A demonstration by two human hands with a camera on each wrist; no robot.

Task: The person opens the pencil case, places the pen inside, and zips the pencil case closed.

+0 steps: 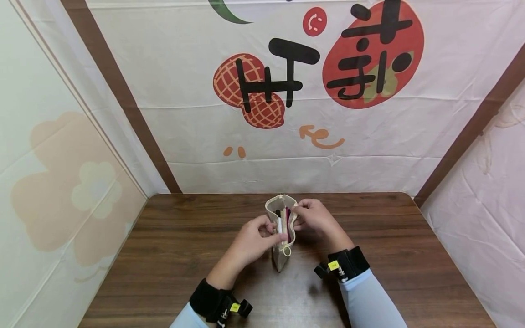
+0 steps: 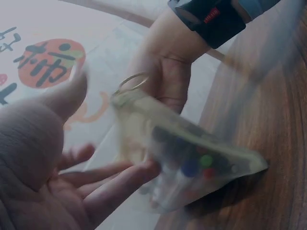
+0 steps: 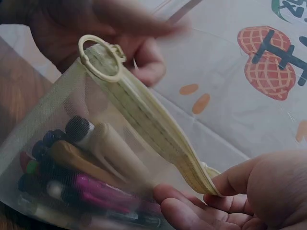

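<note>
A cream mesh pencil pouch (image 1: 280,260) stands on the table with its zipped mouth spread apart. Pens and markers show inside it, among them a magenta pen (image 3: 103,192) and a brown one (image 3: 76,160). My right hand (image 1: 317,218) pinches the zipper edge (image 3: 158,129) between thumb and fingers at the far right side. On the other side, my left hand (image 1: 255,240) has its thumb stretched out and apart from the fingers. Its fingertips touch or nearly touch the mesh in the blurred left wrist view. A ring pull (image 3: 82,56) sits at the pouch's near end.
The brown wooden table (image 1: 172,246) extends around the pouch on both sides. Behind it hangs a white printed cloth (image 1: 197,136), with another pale cloth (image 1: 41,136) at the left. A black strap with a small camera (image 1: 348,264) is on each wrist.
</note>
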